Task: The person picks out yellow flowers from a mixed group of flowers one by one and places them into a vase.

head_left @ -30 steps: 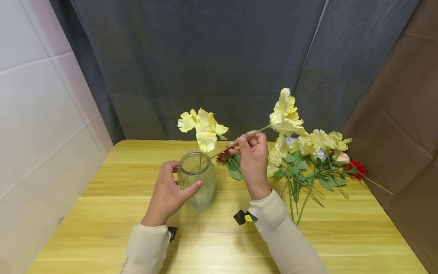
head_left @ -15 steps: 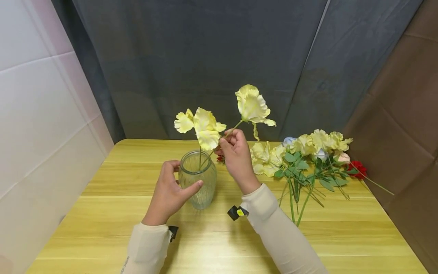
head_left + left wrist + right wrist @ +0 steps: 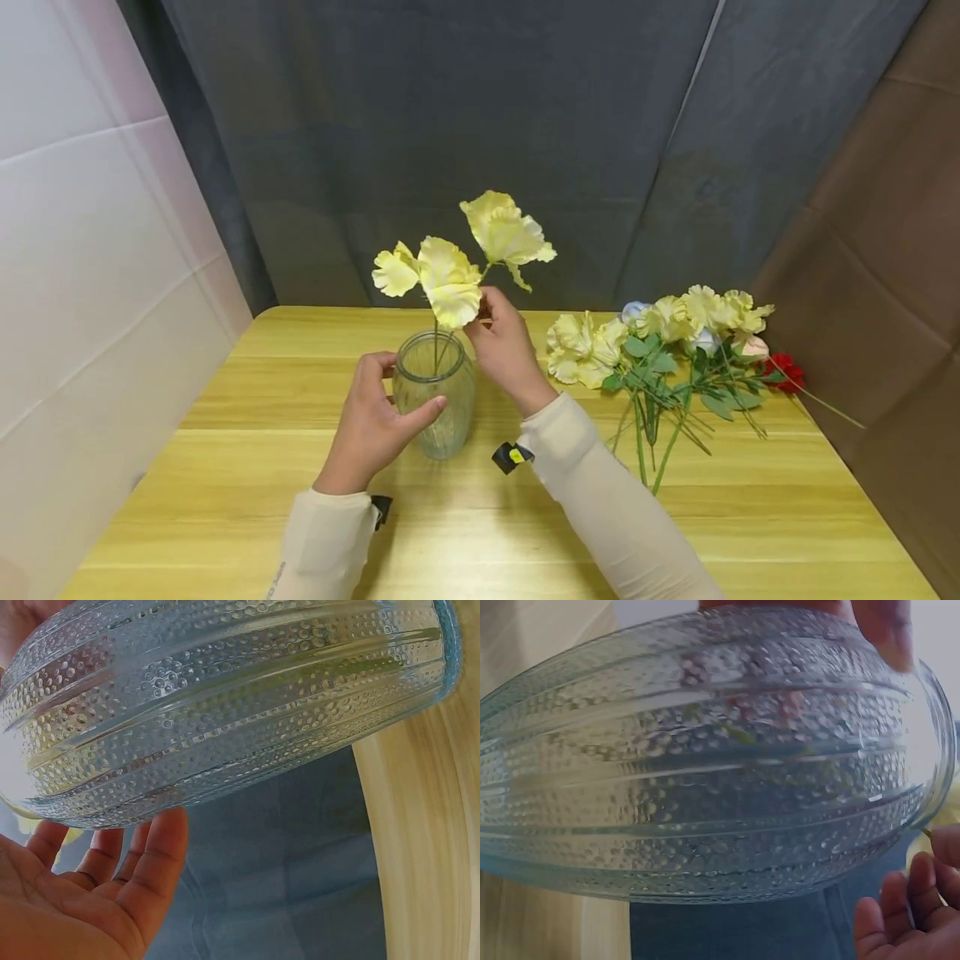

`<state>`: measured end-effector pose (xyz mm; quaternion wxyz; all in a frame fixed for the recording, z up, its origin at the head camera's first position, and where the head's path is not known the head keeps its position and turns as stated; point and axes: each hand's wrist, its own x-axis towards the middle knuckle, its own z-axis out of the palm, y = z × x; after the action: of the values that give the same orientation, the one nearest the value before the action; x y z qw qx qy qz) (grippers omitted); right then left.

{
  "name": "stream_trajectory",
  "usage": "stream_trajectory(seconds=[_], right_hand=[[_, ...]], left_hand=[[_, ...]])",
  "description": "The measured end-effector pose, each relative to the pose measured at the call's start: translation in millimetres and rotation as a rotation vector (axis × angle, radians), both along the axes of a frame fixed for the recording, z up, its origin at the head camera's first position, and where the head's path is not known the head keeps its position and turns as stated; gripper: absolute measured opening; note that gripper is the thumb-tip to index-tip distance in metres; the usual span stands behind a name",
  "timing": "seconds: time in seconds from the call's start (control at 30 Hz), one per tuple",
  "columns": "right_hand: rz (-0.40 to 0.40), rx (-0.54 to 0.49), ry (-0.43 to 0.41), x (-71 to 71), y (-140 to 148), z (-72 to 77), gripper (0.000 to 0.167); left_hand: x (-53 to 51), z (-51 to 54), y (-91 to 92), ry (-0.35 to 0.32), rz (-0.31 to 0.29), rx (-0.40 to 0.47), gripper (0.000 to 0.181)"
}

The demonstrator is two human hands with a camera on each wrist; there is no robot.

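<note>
A clear ribbed glass vase (image 3: 453,417) stands upright on the wooden table. My left hand (image 3: 371,433) holds its left side, thumb in front and fingers behind. In the left wrist view, the bumpy glass (image 3: 225,712) lies against those fingertips (image 3: 169,825). One yellow flower (image 3: 448,287) leans in the vase, its thin stem inside. Just right of the rim, my right hand (image 3: 508,350) pinches the stem of a second yellow flower (image 3: 506,229), whose bloom rises above and behind the first. That stem's lower part reaches into the vase mouth. The first bloom partly hides the right fingertips.
On the table's right lies a pile of yellow flowers (image 3: 585,350) and green leaves (image 3: 656,362), with pale blue blooms (image 3: 705,339) and a red flower (image 3: 783,372). Several stems point toward the front. A dark curtain (image 3: 450,125) hangs behind the table (image 3: 262,500).
My right hand has moved left to the vase with the second yellow flower, whose bloom swung left and more upright. The stem end has entered the vase mouth. The left hand stays on the vase.
</note>
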<state>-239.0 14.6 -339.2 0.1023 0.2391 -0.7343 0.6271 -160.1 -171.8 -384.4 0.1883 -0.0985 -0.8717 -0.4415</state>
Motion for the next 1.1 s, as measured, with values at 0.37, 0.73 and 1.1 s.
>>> stream_trajectory(seconds=[0.37,0.73,1.1], right_hand=[[0.042,0.214,-0.187,-12.8,14,-25.9,0.017],[-0.155,0.32,-0.205,-32.8,82,-32.8,0.015],[-0.221,0.7,-0.181,-59.6,164,-48.6,0.025]], left_hand=[[-0.2,0.1,0.3,-0.015,-0.003,0.004,0.077],[-0.9,-1.5,0.5,-0.043,0.002,0.013,0.079],[0.2,-2.1,0.3,-0.061,0.002,0.015,0.081]])
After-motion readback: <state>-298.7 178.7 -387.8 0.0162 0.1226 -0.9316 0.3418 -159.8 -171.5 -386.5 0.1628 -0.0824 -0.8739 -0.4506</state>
